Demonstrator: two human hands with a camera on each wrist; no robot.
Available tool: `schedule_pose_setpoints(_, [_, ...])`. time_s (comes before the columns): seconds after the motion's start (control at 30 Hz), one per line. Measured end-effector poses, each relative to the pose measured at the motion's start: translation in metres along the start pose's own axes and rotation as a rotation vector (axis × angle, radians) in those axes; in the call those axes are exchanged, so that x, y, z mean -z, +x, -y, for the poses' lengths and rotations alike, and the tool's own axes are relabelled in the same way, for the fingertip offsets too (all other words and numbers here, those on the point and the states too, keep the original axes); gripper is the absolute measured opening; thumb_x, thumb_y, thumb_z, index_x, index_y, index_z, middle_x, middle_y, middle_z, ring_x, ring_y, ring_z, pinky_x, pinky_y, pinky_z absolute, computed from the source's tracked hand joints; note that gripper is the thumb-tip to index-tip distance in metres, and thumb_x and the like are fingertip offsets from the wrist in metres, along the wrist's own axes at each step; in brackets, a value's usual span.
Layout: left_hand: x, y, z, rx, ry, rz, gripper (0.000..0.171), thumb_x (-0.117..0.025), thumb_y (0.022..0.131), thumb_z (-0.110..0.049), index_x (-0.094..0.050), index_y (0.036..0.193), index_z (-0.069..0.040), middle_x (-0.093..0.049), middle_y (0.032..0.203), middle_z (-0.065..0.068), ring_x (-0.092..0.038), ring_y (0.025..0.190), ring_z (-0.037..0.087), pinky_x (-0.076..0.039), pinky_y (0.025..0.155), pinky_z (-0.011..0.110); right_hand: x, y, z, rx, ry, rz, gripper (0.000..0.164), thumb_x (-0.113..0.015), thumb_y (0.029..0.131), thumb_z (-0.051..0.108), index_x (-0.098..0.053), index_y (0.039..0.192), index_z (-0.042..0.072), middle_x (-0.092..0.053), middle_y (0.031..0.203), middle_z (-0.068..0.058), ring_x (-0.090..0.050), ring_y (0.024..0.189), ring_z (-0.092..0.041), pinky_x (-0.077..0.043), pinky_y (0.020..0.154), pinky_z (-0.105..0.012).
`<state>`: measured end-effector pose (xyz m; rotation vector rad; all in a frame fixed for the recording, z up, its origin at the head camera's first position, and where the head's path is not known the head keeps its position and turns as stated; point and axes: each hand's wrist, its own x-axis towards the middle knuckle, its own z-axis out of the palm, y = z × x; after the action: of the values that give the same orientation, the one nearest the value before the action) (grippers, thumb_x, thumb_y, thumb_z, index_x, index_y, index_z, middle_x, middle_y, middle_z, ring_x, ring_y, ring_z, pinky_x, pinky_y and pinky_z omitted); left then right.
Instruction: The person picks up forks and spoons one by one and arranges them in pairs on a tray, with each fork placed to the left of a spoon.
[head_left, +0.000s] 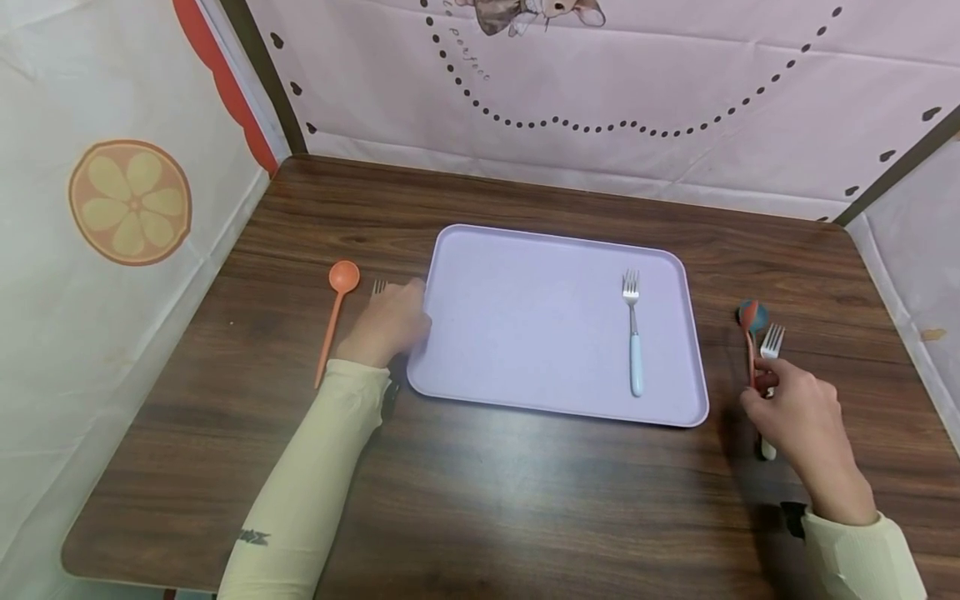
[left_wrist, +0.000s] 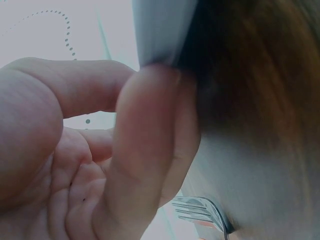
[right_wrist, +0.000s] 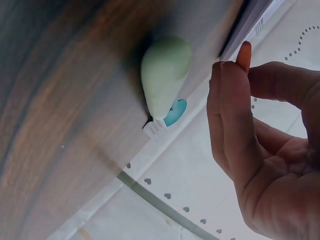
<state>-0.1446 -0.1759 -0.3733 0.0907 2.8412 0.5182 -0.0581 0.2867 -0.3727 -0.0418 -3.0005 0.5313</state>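
Observation:
My left hand pinches the left rim of a lilac tray between thumb and fingers; the left wrist view shows the tray's edge in that grip. Beside this hand are an orange spoon and the tines of a fork, its handle hidden. My right hand pinches the handle of an orange spoon, right of the tray. Under and beside it lie a teal spoon and a fork with a pale green handle. A fork with a light blue handle lies on the tray's right side.
The dark wooden table carries everything. A pink printed cloth hangs along its back edge, and a white cloth with an orange-slice print hangs along the left. Another pale cloth borders the right side.

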Motion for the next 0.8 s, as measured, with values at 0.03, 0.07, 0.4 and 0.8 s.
schedule_pose_setpoints(0.03, [0.0, 0.0, 0.0, -0.001, -0.002, 0.002, 0.029, -0.044, 0.082, -0.007, -0.049, 0.108, 0.004, -0.055, 0.084, 0.018, -0.051, 0.07, 0.032, -0.044, 0.055, 0.041, 0.0, 0.0, 0.001, -0.001, 0.005, 0.001, 0.038, -0.058, 0.073, 0.007, -0.059, 0.108, -0.007, -0.065, 0.083, -0.02, -0.056, 0.065, -0.027, -0.043, 0.049, -0.039])
schedule_pose_setpoints(0.07, [0.001, 0.0, 0.0, -0.001, -0.005, 0.005, 0.029, -0.044, 0.082, -0.006, -0.049, 0.109, 0.004, -0.055, 0.084, 0.018, -0.051, 0.069, 0.032, -0.044, 0.054, 0.04, -0.001, 0.0, 0.001, 0.002, 0.01, -0.001, 0.039, -0.058, 0.073, 0.007, -0.058, 0.109, -0.008, -0.065, 0.083, -0.021, -0.057, 0.065, -0.027, -0.043, 0.049, -0.038])
schedule_pose_setpoints(0.4, [0.003, -0.002, -0.001, 0.005, -0.01, 0.015, 0.03, -0.044, 0.082, -0.006, -0.049, 0.11, 0.004, -0.055, 0.084, 0.019, -0.052, 0.069, 0.032, -0.045, 0.054, 0.04, -0.005, 0.003, 0.01, 0.046, 0.042, -0.038, 0.037, -0.064, 0.075, 0.01, -0.059, 0.108, -0.007, -0.065, 0.079, -0.018, -0.058, 0.063, -0.024, -0.045, 0.053, -0.042])
schedule_pose_setpoints(0.8, [0.001, 0.0, -0.001, 0.011, -0.01, 0.023, 0.04, -0.044, 0.081, -0.005, -0.045, 0.12, 0.005, -0.055, 0.089, 0.019, -0.054, 0.067, 0.031, -0.045, 0.049, 0.038, -0.006, 0.002, 0.024, 0.074, 0.08, 0.004, 0.039, -0.067, 0.078, 0.009, -0.057, 0.112, -0.009, -0.065, 0.081, -0.019, -0.06, 0.063, -0.023, -0.047, 0.045, -0.035])
